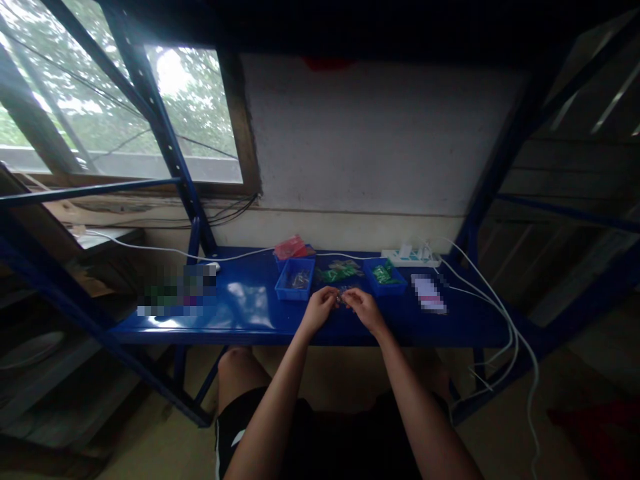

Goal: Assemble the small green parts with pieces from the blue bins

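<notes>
My left hand [324, 305] and my right hand [361, 307] meet over the front of the blue bench, fingers pinched close together. Between the fingertips is something small and shiny, too small to name. Just left of my left hand stands a blue bin [295, 280] with small metallic-looking pieces inside. To the right of my right hand, another blue bin [384, 277] holds green packets [384, 272]. Behind my hands lies a loose pile of green and clear packets [341, 270].
Red plastic bags [293, 247] lie on a bin at the back. A power strip [411, 257] with white cables sits by the wall. A phone-like object [429, 294], blurred, lies right; a pixelated item [175, 291] lies left. Blue metal posts [173, 157] frame the bench [245, 303].
</notes>
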`<state>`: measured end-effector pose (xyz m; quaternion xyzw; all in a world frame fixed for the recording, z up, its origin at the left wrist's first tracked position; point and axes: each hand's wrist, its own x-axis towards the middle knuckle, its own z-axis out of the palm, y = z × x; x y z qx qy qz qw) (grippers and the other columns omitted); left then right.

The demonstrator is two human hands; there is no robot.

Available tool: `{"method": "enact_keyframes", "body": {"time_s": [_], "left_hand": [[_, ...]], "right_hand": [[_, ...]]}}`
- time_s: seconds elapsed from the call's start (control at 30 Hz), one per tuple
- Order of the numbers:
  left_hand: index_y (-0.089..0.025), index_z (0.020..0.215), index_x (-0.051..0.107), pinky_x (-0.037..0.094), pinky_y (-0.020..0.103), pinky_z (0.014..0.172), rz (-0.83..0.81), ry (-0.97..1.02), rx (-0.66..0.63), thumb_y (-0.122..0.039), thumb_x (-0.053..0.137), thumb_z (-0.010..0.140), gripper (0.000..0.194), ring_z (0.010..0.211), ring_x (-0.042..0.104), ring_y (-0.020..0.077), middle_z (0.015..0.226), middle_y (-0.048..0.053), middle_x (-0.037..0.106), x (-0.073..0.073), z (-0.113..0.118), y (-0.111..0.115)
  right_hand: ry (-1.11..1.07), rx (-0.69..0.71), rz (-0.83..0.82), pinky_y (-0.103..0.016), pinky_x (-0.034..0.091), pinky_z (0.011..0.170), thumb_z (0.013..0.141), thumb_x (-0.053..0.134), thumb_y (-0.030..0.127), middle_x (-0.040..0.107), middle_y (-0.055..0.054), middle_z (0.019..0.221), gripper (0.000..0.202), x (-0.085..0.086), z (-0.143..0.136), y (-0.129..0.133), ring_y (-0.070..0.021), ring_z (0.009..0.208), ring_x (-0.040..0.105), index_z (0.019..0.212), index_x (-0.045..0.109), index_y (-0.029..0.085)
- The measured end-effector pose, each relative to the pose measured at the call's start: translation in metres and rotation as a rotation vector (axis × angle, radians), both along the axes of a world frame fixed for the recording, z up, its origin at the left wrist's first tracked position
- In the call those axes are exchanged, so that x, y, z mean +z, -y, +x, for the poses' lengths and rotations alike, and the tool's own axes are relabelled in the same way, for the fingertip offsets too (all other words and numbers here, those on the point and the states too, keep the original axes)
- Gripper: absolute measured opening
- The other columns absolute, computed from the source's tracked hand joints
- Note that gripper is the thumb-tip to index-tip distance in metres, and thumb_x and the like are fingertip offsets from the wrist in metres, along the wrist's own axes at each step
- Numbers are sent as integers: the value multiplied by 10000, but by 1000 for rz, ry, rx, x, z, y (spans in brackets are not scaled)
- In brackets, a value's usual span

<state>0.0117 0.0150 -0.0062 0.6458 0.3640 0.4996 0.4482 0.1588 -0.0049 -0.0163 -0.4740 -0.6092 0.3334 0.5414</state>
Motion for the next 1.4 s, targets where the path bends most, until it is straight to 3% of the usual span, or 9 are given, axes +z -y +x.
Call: {"method": "enact_keyframes", "body": {"time_s": [0.3,0.73,0.87,1.07,1.4], "left_hand": [[-136,802,610,410,221,541,1,-21,-11,-384,564,758,256,589,563,136,643,15,628,0,1,0],[-140,735,594,415,234,586,18,-78,-55,-371,571,751,234,602,559,139,651,25,644,2,-1,1],[-137,730,604,412,233,589,23,-104,-52,-355,572,753,221,596,548,135,636,18,634,2,-1,2],[-132,719,634,404,233,584,65,-189,-57,-324,562,756,208,612,549,142,656,28,641,2,-1,4],[-129,757,650,397,232,593,106,-218,-88,-324,543,778,224,625,538,143,679,35,641,0,-2,4]], "right_hand": [[92,17,7,-287,493,654,783,560,335,698,-35,762,155,-6,0,-2,-172,677,644,795,621,193],[46,6,14,-293,497,642,763,556,353,694,-39,735,159,-2,-1,1,-186,684,652,767,595,199],[127,-45,47,-291,480,662,740,542,340,674,-29,716,144,0,-1,3,-184,690,635,722,574,201],[258,-105,45,-263,415,596,715,508,336,585,1,604,157,0,-1,4,-163,605,561,627,513,206],[295,-64,51,-238,356,533,745,474,326,548,13,564,180,2,-1,7,-141,547,501,610,493,208]]}}
